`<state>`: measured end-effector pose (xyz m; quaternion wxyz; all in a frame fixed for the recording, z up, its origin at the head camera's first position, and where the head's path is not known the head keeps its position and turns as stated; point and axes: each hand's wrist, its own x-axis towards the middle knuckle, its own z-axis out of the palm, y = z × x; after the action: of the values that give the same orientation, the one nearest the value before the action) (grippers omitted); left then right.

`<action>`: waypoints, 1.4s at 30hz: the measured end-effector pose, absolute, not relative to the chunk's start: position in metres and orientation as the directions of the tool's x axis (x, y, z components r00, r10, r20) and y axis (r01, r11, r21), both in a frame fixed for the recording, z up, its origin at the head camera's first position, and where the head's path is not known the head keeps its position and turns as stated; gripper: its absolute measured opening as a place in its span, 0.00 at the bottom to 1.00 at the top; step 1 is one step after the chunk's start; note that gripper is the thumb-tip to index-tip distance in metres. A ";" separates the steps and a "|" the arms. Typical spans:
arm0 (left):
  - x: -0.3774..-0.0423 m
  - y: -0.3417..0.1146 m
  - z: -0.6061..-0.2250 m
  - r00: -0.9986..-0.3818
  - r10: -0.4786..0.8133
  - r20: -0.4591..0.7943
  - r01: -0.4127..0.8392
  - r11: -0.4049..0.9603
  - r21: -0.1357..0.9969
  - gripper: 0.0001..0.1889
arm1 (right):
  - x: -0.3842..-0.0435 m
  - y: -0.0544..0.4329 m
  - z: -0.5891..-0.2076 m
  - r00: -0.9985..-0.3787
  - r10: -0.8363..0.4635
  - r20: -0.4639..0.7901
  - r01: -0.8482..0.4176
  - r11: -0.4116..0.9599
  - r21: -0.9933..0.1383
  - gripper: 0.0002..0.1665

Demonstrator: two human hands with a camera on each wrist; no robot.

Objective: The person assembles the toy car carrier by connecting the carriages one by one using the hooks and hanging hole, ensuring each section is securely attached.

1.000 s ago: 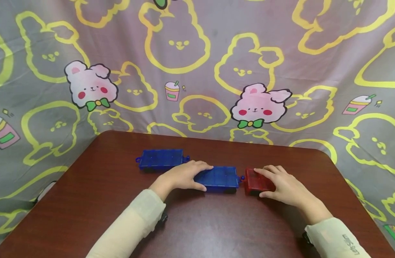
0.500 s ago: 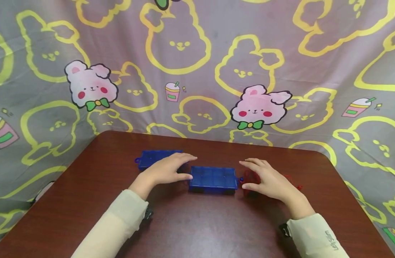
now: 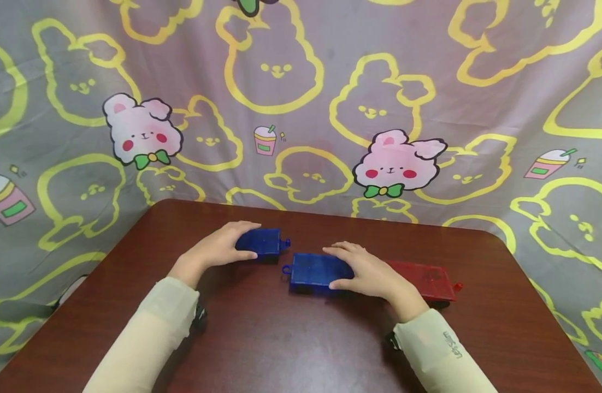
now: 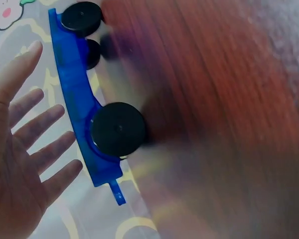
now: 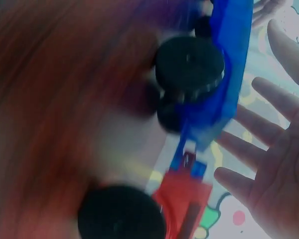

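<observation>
Three flat toy train wagons with black wheels lie in the head view. My left hand [image 3: 214,251] is over the far-left blue wagon [image 3: 261,242], covering its left end. In the left wrist view its spread fingers lie alongside that blue wagon [image 4: 70,84], apparently without gripping. My right hand [image 3: 372,273] is over the right part of the middle blue wagon [image 3: 313,270], fingers extended. Behind that hand, the red wagon [image 3: 426,278] is partly hidden. The right wrist view has the red wagon [image 5: 182,199] hooked end to end with the blue wagon [image 5: 234,55].
All wagons stand on a brown wooden table [image 3: 291,338]. A gap separates the far-left wagon's ball hitch from the middle wagon's ring [image 3: 287,269]. A patterned curtain [image 3: 301,125] hangs behind the table.
My left hand has moved left from the middle blue wagon to the far-left one. My right hand has shifted left from the red wagon to the middle one. The wagons barely differ in place.
</observation>
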<state>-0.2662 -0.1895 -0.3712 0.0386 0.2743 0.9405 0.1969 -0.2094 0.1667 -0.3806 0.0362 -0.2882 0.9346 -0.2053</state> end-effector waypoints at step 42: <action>-0.264 -0.194 -0.375 -0.868 0.489 -0.087 0.453 0.850 0.268 0.42 | -0.215 0.150 -0.387 -0.798 -0.602 0.041 -0.564 0.720 -0.404 0.39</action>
<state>-0.2639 -0.1936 -0.3754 0.0762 0.2456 0.9589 0.1202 -0.2154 0.1504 -0.3874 0.0467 -0.3147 0.9262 -0.2023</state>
